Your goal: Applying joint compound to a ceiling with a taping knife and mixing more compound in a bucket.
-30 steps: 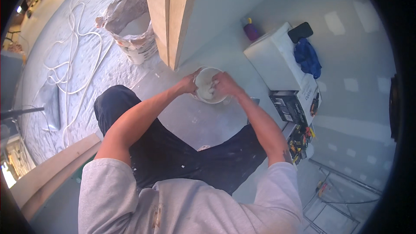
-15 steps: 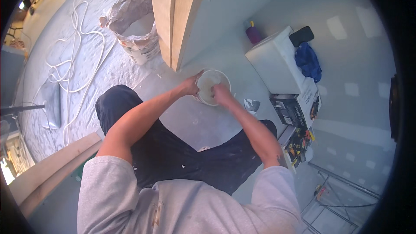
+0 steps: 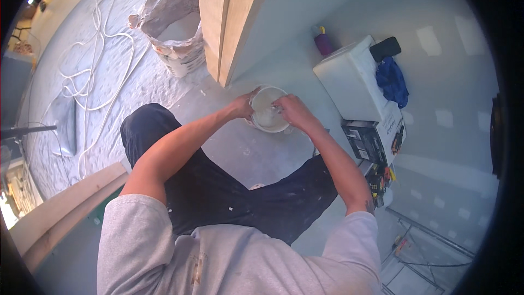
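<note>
A white bucket (image 3: 266,125) stands on the floor between my knees, with a pale, wet-looking mix (image 3: 267,113) inside. My left hand (image 3: 244,106) is closed on the bucket's left rim. Over the right side of the opening, my right hand (image 3: 293,110) is closed, fingers bent toward the mix. Something small and shiny shows at its fingertips, but its kind is hidden by the hand and the mix.
An open paper bag (image 3: 180,49) holding pale powder stands beyond the wooden post (image 3: 226,27). White cord (image 3: 117,87) lies loosely on the floor sheet at left. A white box (image 3: 346,79), a blue cloth (image 3: 392,81) and several tools (image 3: 379,179) are along the right wall.
My right hand has moved rightward and slightly up, from over the bucket's middle to its right side. My left hand keeps its hold on the rim. The whole view has shifted slightly.
</note>
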